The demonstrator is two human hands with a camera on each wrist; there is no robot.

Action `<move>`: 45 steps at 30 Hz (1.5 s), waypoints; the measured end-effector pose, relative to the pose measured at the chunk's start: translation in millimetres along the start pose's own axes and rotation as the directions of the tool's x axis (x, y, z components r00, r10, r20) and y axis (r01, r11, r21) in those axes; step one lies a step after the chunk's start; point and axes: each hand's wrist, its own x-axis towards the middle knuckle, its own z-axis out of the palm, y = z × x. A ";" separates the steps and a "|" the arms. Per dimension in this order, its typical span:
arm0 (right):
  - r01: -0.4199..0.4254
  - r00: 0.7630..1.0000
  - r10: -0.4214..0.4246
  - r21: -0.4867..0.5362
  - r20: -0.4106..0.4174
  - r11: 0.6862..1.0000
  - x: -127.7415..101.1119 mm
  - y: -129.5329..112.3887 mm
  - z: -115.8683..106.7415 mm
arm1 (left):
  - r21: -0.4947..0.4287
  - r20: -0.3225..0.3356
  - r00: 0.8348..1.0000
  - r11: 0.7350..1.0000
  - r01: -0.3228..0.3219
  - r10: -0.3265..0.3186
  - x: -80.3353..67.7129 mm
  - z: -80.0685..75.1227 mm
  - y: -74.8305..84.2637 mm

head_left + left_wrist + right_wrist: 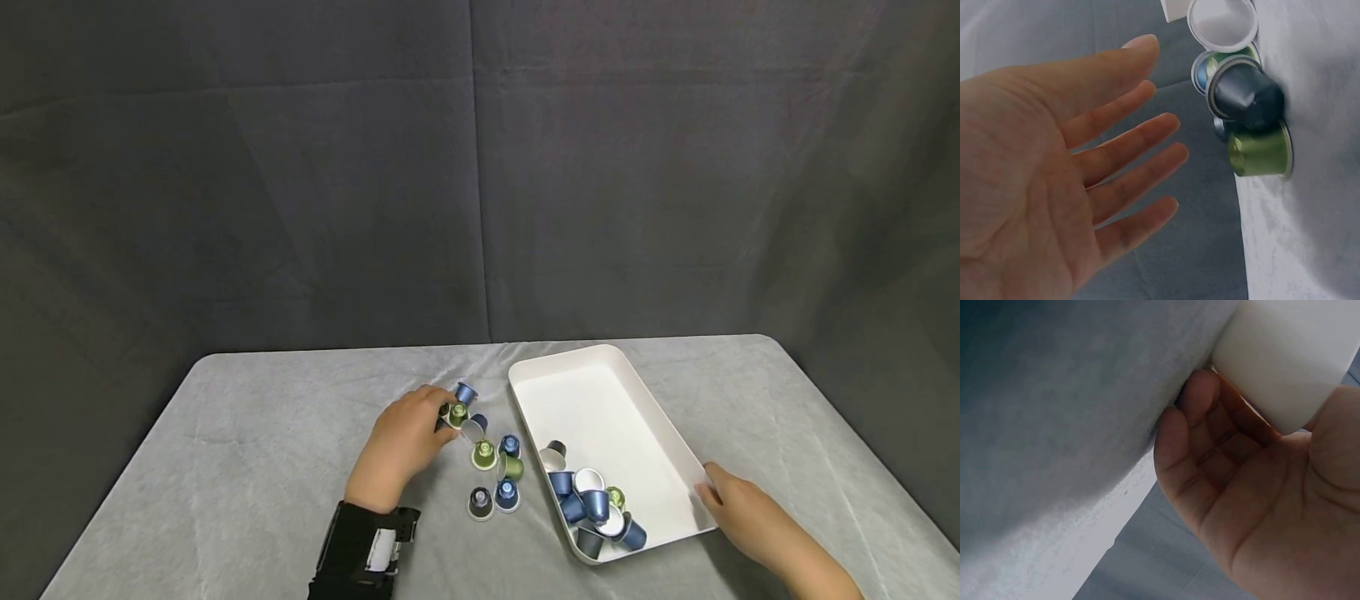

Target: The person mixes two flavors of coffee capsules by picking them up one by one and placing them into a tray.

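Observation:
My left hand (408, 433) reaches to the left edge of a cluster of coffee capsules. In the left wrist view its fingers (1141, 181) are spread and fairly straight, with nothing held. Beside the fingertips are a dark capsule (1247, 94), a green capsule (1263, 152) and a capsule with a pale lid (1222, 22). My right hand (750, 517) grips the near right corner of a white tray (600, 400), thumb on the rim. In the right wrist view, curled fingers (1172, 440) go under the tray corner (1279, 369).
Several capsules, such as a black one (481, 503) and a blue one (507, 493), sit on the grey cloth left of the tray. More blue, green and dark capsules (596, 505) lie piled in the tray's near left corner. A dark curtain (337, 208) hangs behind the table.

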 end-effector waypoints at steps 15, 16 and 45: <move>-0.016 1.000 0.016 0.011 0.017 1.000 -0.1 -1.1 0.5 | -0.063 0.054 0.992 0.991 0.120 -0.116 0.5 3.6 -23.9; -0.021 1.000 0.021 0.013 0.021 1.000 -0.2 -1.3 0.7 | -0.066 0.053 0.991 0.990 0.125 -0.121 0.5 3.8 -25.5; -0.026 0.999 0.026 0.003 0.024 1.000 -1.2 -2.0 -0.1 | -0.039 0.091 0.983 0.986 0.164 -0.160 0.9 14.2 -40.9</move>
